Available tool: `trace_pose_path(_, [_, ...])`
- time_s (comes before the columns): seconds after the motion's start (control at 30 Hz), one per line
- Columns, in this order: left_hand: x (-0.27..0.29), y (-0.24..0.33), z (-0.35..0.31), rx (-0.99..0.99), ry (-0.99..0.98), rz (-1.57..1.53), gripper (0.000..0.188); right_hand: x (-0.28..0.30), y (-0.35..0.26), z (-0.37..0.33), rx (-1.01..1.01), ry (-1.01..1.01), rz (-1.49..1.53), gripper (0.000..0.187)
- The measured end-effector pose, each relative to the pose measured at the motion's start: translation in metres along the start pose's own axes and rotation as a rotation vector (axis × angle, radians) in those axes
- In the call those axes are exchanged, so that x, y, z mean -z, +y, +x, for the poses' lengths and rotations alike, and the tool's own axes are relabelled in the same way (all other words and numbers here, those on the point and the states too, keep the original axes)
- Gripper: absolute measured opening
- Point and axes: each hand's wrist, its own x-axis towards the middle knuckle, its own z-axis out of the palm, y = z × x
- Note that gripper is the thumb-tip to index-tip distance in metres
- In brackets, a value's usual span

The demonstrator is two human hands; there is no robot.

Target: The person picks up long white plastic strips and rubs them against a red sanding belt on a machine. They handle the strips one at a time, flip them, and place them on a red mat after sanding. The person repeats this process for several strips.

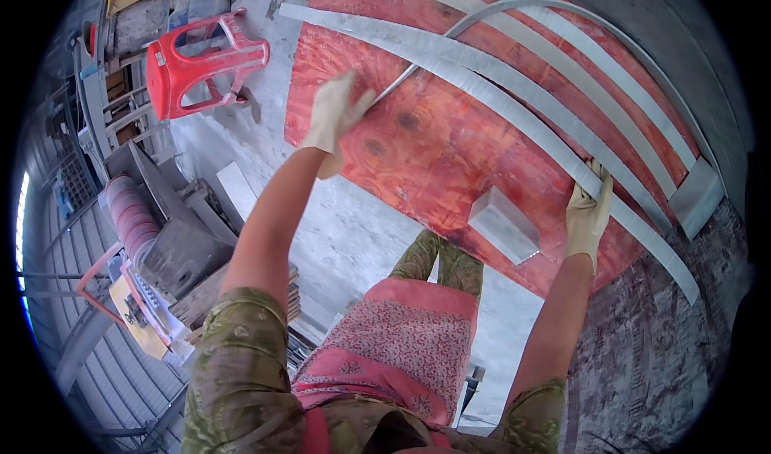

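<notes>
Both my hands wear pale gloves above a red, stained board [385,165]. A thin grey strip [606,24] bows in a long arc over the board. Its near left end meets the fingers of my left hand [336,116], which are closed on it and slightly blurred. At the right side, my right hand [589,213] grips a long, flat, pale strip [498,100], fingers wrapped around its edge. That strip runs across the board toward the upper left. Farther back, several similar pale strips [642,116] lie side by side.
A whitish rectangular block [504,225] rests on the board near me, and another block [697,197] stands by the strips' right ends. A red plastic stool [205,64] is at the far left. Left of me are a grey metal machine [189,249] and a striped roll [132,217].
</notes>
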Motion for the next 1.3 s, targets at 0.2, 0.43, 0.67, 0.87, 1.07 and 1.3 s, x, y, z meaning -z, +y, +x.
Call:
trace_pose_path(0.2, [-0.007, 0.048, 0.001, 0.193, -0.193, 0.131, 0.027, -0.031, -0.016, -0.027, -0.112, 0.157, -0.079, 0.058])
trace_pose_path(0.43, [0.009, 0.046, -0.01, 0.295, -0.21, 0.023, 0.018, 0.013, -0.035, -0.065, -0.414, -0.042, -0.857, 0.051])
trace_pose_path(0.67, [0.017, 0.04, -0.022, 0.32, -0.256, 0.017, 0.021, -0.133, -0.02, -0.077, 0.692, -0.486, -1.602, 0.074])
trace_pose_path(0.87, [0.009, 0.028, -0.024, 0.259, -0.211, -0.004, 0.018, -0.149, 0.051, -0.016, 1.135, -0.638, -2.342, 0.099])
trace_pose_path(1.07, [0.017, -0.009, -0.018, 0.086, -0.098, 0.03, 0.02, -0.155, 0.044, -0.026, 0.628, -0.777, -2.014, 0.085])
trace_pose_path(1.3, [0.078, -0.053, 0.047, 0.435, 0.505, 0.159, 0.027, -0.151, 0.029, -0.051, 0.598, -0.856, -1.771, 0.081])
